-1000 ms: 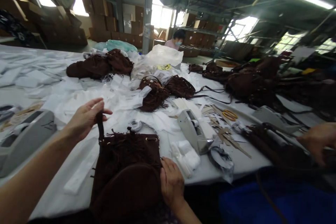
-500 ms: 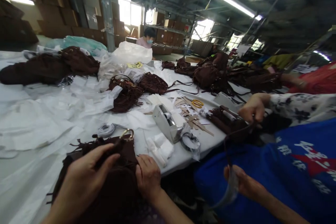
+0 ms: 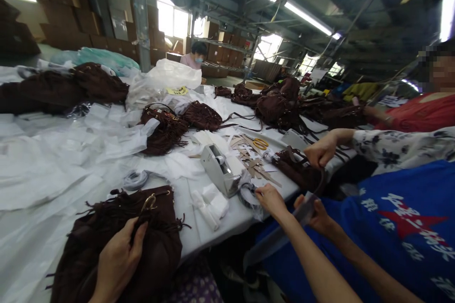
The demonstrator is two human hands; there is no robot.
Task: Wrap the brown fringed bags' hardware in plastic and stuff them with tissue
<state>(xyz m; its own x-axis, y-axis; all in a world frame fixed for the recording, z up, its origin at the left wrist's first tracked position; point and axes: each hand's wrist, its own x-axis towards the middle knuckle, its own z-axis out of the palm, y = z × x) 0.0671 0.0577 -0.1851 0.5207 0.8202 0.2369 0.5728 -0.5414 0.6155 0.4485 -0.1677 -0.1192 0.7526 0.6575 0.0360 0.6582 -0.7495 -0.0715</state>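
Observation:
A dark brown fringed bag (image 3: 156,236) lies at the table's near edge. My left hand (image 3: 119,255) is closed on its strap, just below a gold-coloured metal ring (image 3: 148,202). To the right, my right hand (image 3: 272,201) is stretched out with its fingers pinched at the edge of a dark coil (image 3: 249,195) wrapped in clear plastic. The coil sits beside a grey tape dispenser (image 3: 222,170). White tissue pieces (image 3: 211,206) lie between bag and dispenser, and a pale grey coil (image 3: 135,180) is behind the bag.
At right, a co-worker in a blue apron (image 3: 401,218) holds a brown strap and a translucent strip (image 3: 305,208) near my right forearm. Yellow-handled scissors (image 3: 260,143) and cardboard strips (image 3: 254,163) lie beyond the dispenser. White sheets (image 3: 71,151) cover the left; more brown bags (image 3: 202,116) are behind.
My right hand has left the bag and moved right to the dark coil. My left hand has lowered slightly with the strap, and the bag now lies flatter and more in view.

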